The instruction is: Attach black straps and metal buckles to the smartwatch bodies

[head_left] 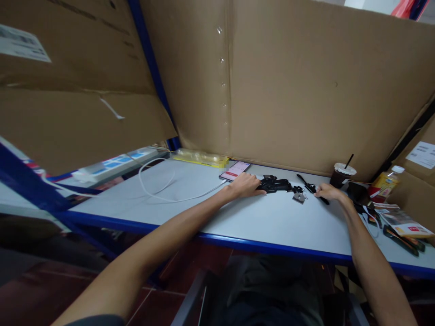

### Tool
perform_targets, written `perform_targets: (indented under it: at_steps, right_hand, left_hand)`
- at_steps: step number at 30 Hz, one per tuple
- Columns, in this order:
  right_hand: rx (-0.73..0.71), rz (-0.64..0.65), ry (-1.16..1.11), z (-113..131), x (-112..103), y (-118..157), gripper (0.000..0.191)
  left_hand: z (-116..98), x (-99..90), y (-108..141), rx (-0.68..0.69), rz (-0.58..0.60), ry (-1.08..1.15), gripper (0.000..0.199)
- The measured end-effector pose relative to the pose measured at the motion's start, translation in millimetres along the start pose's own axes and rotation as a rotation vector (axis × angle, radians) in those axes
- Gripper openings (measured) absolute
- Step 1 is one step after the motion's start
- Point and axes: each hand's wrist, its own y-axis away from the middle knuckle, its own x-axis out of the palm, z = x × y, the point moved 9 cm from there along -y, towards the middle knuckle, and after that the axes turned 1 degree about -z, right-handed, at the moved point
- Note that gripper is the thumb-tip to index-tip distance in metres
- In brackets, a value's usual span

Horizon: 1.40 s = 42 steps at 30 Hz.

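My left hand [246, 184] rests on the table with curled fingers against a heap of black spokeshave bodies [274, 184], its thumb along their near side. How many it grips is hidden. My right hand [329, 192] is closed on a long black spokeshave body [310, 186], which lies slanting with one handle tip pointing away and the other showing below the hand. Between my hands are a grey metal blade plate [299, 198] and small black parts [297, 189], with tiny bright hardware beside them.
A phone [237, 170] with a white cable [190, 198] lies left of the heap. At the back are yellow-edged clear packaging [202, 158] and a dark drink cup [342, 174]. A bottle [384, 184] and packets [404, 219] crowd the right. Cardboard [288, 90] walls the table.
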Motion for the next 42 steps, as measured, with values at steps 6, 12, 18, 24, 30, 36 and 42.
perform_targets:
  at_steps: [6,12,18,24,30,36,42]
  right_hand:
    - [0.050,0.061,0.105,5,1,6,0.032]
    - [0.064,0.061,0.135,11,-3,12,0.036]
    - [0.109,0.050,0.060,8,-7,21,0.029]
    - [0.150,0.010,0.021,4,-9,18,0.025]
    - [0.145,-0.101,0.056,10,-21,11,0.022]
    - [-0.085,-0.061,-0.188,52,-18,23,0.015]
    - [-0.352,0.381,-0.413,112,16,60,0.022]
  left_hand:
    - [-2,-3.9,0,0.014,-0.036,-0.022,0.057]
    - [-5,-2.2,-1,0.036,-0.028,-0.009,0.053]
    - [-3,-1.3,-1,0.035,-0.029,0.050,0.052]
    - [-9,-8.1,2,0.039,0.016,-0.009,0.052]
    - [-15,-23.8,3,0.049,-0.046,0.019,0.046]
    - [-18,-35.1,5,0.071,-0.120,0.033,0.048]
    - [-18,-38.1,5,0.091,-0.208,0.117,0.049]
